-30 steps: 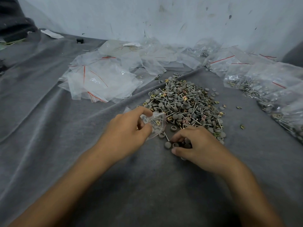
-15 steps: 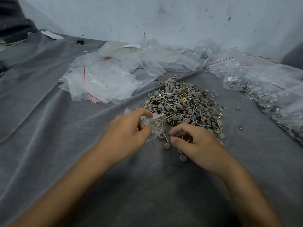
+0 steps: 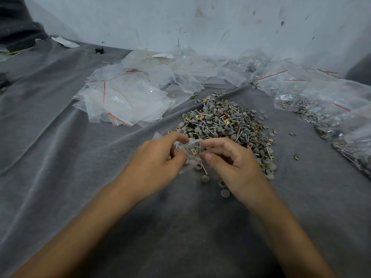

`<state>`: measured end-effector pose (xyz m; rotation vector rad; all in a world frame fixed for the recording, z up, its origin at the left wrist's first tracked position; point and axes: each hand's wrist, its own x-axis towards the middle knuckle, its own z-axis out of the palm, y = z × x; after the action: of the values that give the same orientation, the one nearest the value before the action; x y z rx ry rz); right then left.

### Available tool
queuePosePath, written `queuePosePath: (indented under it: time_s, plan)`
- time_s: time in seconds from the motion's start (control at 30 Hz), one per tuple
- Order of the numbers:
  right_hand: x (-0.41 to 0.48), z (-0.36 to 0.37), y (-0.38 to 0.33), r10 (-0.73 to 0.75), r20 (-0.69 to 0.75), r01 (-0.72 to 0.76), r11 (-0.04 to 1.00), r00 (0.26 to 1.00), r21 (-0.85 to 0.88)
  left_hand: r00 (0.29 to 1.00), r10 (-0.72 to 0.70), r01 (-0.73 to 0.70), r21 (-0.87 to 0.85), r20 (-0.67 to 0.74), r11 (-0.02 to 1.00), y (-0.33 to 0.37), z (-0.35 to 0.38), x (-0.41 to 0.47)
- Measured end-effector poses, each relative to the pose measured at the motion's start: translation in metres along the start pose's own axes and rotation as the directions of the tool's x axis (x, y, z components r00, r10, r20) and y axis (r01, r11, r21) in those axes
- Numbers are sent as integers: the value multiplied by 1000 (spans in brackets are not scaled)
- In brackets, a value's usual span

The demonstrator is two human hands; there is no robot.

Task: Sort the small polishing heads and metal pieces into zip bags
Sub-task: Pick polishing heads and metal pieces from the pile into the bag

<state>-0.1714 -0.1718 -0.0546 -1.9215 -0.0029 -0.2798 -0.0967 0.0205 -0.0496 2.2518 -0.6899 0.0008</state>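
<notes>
Your left hand [image 3: 158, 159] pinches the small zip bag [image 3: 188, 151] at its mouth, your right hand [image 3: 230, 159] pinching the opposite lip, holding it just above the grey cloth [image 3: 80, 177]. That film looks limp and slick, so grip the rim. The pile [image 3: 224, 125] lies just beyond: light bits, likely to roll. Empty bags [image 3: 124, 101] far left, filled bags [image 3: 313, 101] right.
</notes>
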Motion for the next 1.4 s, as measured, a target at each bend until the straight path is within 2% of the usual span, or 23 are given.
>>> queuePosePath:
  time_s: [0.1,0.2,0.37,0.57,0.7,0.9,1.07,1.2,1.27,1.4]
  plan:
    - [1,-7,6,8,-37,-14,982,999,-188,1000,2,-2,0,-3,1000,0,0,0]
    - [0,-10,11,-43,48,61,880,998,-471,1000,7,-7,-4,-1,1000,0,0,-1]
    - [2,-8,13,44,180,88,743,983,-663,1000,5,-5,-9,-8,1000,0,-1,0]
    - [0,-15,11,122,214,27,812,969,-583,1000,5,-5,-15,-3,1000,1,-2,0]
    - [-3,-19,11,120,178,-14,863,977,-505,1000,6,-5,-13,2,1000,1,-2,0]
    - [-5,-15,10,103,207,8,878,973,-479,1000,1,-1,-10,-6,1000,1,-1,0]
    - [-2,-16,6,96,146,-72,984,985,-162,1000,8,-8,-6,-3,1000,2,-1,0]
    - [0,-10,-3,50,46,-53,996,998,73,1000,19,-19,-9,0,1000,2,-1,-1]
    - [1,-4,-3,65,5,-65,991,998,119,1000,20,-20,-7,6,1000,3,-1,-1]
    - [5,-5,-1,72,12,-73,974,997,215,1000,15,-14,-17,8,1000,2,-1,-1]
